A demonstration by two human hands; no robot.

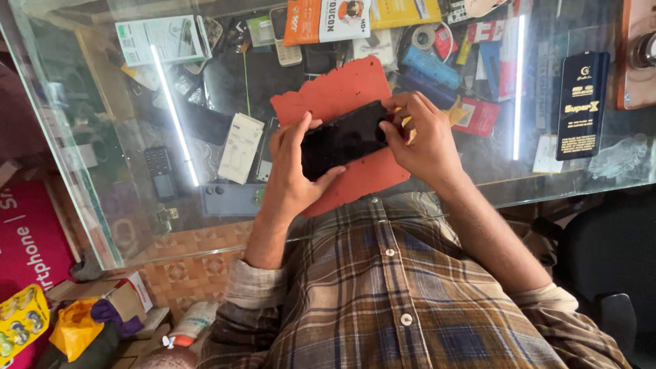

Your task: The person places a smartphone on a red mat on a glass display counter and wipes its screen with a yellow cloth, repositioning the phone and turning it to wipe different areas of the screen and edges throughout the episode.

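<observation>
Glossy glass worktop [102, 137] carrying a rough-edged orange mat [342, 96], left hand [290, 174] and right hand [420, 137] both closing around a flat black phone [342, 140], fingers gripping its ends.

At centre frame, my left hand [290, 171] and right hand [420, 140] grip a black phone [342, 140] over a red mat [342, 92] on the glass counter [137, 137].

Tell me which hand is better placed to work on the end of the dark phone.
Probably the right hand: its fingertips already pinch the far end of the dark phone over the red mat. The left hand wraps the near end, steadying it, so it looks less free.
</observation>
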